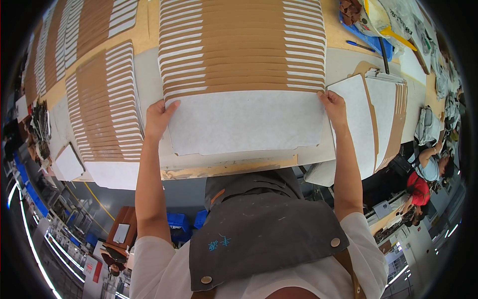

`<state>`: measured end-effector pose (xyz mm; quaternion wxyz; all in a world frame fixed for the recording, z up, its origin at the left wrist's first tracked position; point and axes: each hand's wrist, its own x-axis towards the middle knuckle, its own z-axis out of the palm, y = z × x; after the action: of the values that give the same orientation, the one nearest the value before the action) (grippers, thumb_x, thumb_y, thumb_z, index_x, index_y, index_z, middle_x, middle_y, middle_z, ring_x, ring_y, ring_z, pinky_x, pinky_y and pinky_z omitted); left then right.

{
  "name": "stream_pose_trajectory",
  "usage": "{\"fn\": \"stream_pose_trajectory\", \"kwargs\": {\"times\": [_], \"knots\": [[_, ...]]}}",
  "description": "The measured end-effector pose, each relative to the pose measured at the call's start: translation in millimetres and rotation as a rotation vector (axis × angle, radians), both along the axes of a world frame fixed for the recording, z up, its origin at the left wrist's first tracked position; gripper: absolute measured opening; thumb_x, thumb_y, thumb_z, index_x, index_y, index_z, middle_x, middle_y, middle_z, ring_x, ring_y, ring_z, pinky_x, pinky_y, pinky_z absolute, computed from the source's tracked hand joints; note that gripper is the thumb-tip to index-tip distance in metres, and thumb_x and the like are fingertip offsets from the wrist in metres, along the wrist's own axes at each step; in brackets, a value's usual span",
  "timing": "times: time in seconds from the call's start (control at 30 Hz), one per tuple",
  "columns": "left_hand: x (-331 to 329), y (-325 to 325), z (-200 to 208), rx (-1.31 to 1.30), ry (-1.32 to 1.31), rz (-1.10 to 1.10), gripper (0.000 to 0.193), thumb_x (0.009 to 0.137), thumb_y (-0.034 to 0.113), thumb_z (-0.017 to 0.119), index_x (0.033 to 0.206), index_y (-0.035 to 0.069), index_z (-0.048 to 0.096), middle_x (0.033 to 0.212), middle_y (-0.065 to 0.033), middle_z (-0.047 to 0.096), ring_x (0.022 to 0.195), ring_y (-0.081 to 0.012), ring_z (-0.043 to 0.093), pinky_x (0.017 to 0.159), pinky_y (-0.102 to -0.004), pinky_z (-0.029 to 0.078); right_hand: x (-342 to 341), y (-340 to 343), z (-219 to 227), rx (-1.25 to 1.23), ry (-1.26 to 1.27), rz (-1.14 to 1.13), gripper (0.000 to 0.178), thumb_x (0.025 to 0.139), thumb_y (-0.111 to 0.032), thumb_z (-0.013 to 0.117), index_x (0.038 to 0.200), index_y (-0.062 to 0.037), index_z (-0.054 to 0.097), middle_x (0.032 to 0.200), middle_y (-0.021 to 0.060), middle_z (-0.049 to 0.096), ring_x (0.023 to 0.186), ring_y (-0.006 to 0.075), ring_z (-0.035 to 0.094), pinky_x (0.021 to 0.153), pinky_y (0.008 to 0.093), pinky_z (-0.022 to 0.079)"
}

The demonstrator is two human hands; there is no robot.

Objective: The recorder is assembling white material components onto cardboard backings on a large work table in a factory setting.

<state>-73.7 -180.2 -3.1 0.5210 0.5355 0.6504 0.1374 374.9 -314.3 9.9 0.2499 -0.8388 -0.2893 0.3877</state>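
Observation:
A wide white sheet [244, 122] lies in front of me at the near end of a fanned row of overlapping brown pieces with white side strips [244, 55]. My left hand [158, 118] pinches the sheet's far left corner, thumb on top. At the far right corner my right hand [334, 105] grips in the same way, its thumb by the last brown strip. The fingers beneath the sheet are partly hidden. Its near edge, slightly uneven with small notches, rests close to the table's front edge.
Another fanned row [94, 104] lies to the left. On the right are loose white and brown panels [356, 107]. At the far right sit a blue tray [371, 37], a yellow-handled tool [401, 39] and a blue pen [360, 46]. Other people work beyond, to the right.

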Motion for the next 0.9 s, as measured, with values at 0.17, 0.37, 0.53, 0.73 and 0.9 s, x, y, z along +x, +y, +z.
{"fn": "stream_pose_trajectory", "kwargs": {"times": [0.17,0.37,0.53,0.73,0.9], "knots": [[1,-3,-2,0.056,0.086,-0.034,0.036,0.078,0.025,0.07,0.061,0.0,0.052,0.052,0.0032,0.038,0.05,-0.0065,0.03,0.042,-0.0262,0.028,-2,-3,-2,0.019,0.018,-0.059,0.026,0.081,-0.023,0.065,0.069,-0.0006,0.057,0.057,-0.0033,0.047,0.055,0.0052,0.036,0.049,0.0224,0.032],[6,-2,6,0.07,0.12,-0.036,0.032,0.078,0.024,0.07,0.066,-0.003,0.056,0.051,0.0008,0.042,0.047,-0.0081,0.032,0.042,-0.0268,0.029,-7,-4,0,0.025,-0.057,-0.065,0.027,0.08,-0.024,0.067,0.071,-0.0001,0.059,0.058,-0.0012,0.051,0.055,0.006,0.04,0.05,0.0226,0.035],[5,-4,7,0.074,0.098,-0.024,0.028,0.078,0.022,0.069,0.071,-0.003,0.06,0.051,0.0008,0.042,0.048,-0.0076,0.034,0.043,-0.0263,0.03,-11,-4,-4,0.045,-0.091,-0.078,0.026,0.079,-0.025,0.067,0.075,0.0006,0.062,0.062,0.0034,0.058,0.056,0.0094,0.049,0.055,0.0243,0.042],[6,-2,9,0.093,0.148,-0.04,0.028,0.078,0.022,0.069,0.07,-0.003,0.059,0.051,0.0005,0.041,0.048,-0.0082,0.032,0.043,-0.0271,0.03,-16,-3,0,0.058,-0.153,-0.029,0.026,0.08,-0.025,0.066,0.077,0.0007,0.062,0.063,0.0073,0.06,0.056,0.0138,0.052,0.057,0.0268,0.045],[13,1,19,0.176,0.222,-0.071,0.036,0.075,0.027,0.071,0.063,-0.002,0.054,0.049,-0.0023,0.039,0.047,-0.0111,0.031,0.043,-0.0293,0.031,-18,-1,2,0.035,-0.325,0.067,0.025,0.079,-0.024,0.065,0.08,0.0005,0.06,0.064,0.0099,0.061,0.056,0.0204,0.057,0.058,0.031,0.047]]}}
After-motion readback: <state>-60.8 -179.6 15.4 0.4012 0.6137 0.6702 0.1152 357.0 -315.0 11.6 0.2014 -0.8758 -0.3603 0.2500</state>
